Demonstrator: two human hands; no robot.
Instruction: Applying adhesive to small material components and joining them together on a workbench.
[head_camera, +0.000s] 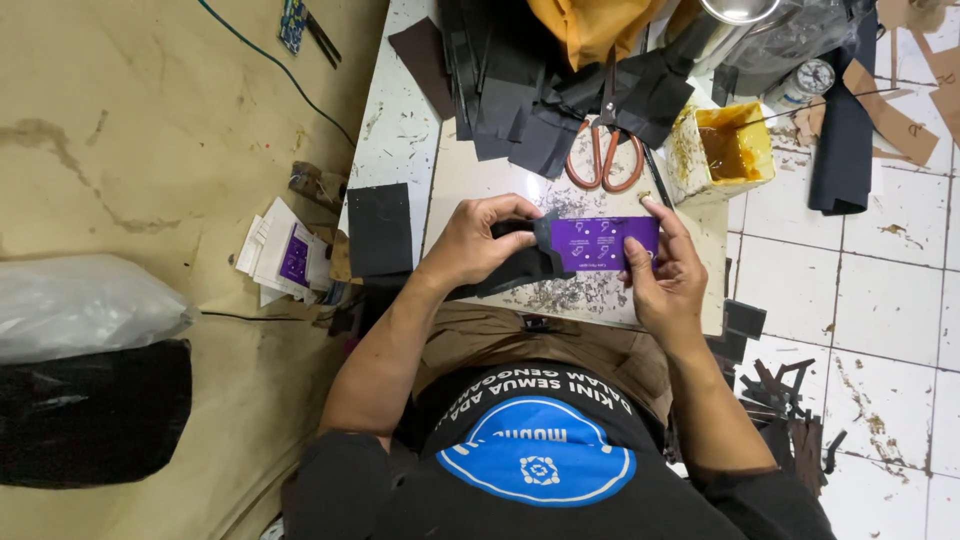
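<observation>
A purple printed card lies across a black leather piece over the worn white work board. My left hand pinches the black piece and the card's left end. At the card's right end, my right hand grips it with thumb and fingers. Both hands hold the two layers together just above the board.
Orange-handled scissors lie behind the card. A yellow glue tin stands at the right. Black leather offcuts pile at the back, a black square lies left. Papers and a plastic bag rest on the floor.
</observation>
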